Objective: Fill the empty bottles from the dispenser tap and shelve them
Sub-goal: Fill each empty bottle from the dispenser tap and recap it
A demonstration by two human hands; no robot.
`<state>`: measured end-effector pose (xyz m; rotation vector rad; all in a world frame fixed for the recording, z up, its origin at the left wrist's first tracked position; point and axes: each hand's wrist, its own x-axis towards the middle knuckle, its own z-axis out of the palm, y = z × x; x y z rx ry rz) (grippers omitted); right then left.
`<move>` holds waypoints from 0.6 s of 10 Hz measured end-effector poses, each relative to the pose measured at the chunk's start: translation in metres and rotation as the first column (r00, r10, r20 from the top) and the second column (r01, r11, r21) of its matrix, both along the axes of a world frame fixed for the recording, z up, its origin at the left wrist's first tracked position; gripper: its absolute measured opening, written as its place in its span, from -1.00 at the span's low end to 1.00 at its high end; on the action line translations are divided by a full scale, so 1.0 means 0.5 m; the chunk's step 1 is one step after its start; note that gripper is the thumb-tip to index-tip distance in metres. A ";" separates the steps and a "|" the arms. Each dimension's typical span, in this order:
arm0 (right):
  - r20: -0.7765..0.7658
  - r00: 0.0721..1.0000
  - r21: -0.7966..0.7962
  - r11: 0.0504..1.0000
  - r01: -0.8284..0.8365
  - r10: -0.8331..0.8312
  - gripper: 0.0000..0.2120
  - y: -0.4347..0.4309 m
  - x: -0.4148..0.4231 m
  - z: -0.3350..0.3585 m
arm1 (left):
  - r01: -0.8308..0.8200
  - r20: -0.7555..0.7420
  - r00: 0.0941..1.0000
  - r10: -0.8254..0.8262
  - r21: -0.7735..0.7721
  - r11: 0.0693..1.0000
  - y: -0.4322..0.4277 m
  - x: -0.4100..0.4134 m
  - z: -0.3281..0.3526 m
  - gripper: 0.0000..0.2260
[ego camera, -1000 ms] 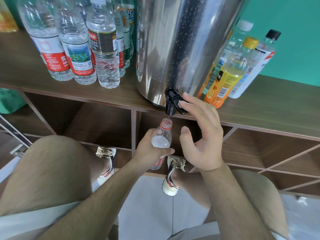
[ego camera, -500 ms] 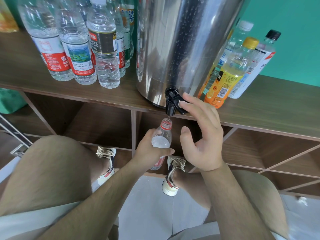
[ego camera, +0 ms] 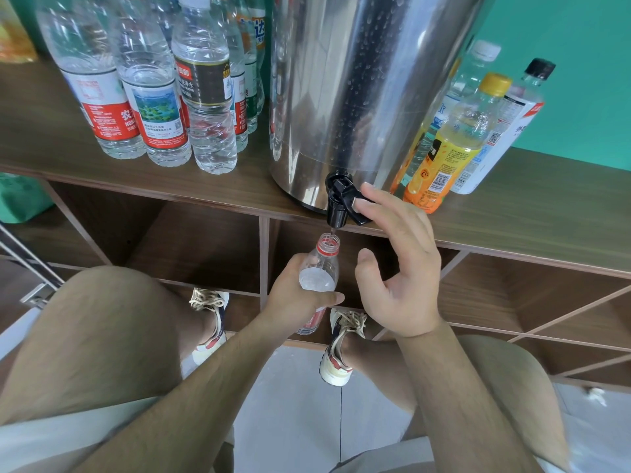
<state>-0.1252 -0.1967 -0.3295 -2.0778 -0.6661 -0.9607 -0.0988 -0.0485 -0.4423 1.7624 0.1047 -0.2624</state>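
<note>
A green bag [ego camera: 20, 199] sat at the far left. A yellow packet [ego camera: 13, 32] lay well above the bag, slanted metal bars [ego camera: 30, 264] just below it, and a teal wall [ego camera: 580, 80] far to its right.

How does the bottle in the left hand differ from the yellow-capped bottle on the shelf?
The held bottle is uncapped, with a red neck ring; the yellow-capped bottle is closed. The held bottle is gripped by the left hand below the shelf; the yellow-capped bottle stands on it, unheld. Both are clear plastic.

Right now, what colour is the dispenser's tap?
Black; the tap shows best in the head view, the only one.
</note>
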 end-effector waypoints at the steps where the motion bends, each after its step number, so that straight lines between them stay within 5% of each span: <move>1: 0.000 1.000 0.000 1.000 0.000 0.000 -0.49 0.000 0.000 0.000 | 0.000 -0.001 1.000 0.000 -0.007 1.000 0.000 -0.001 0.000 -0.34; 6: 0.008 1.000 -0.002 1.000 -0.002 0.002 -0.49 -0.001 0.001 -0.001 | -0.003 0.009 1.000 0.003 -0.015 1.000 0.001 0.000 -0.003 -0.34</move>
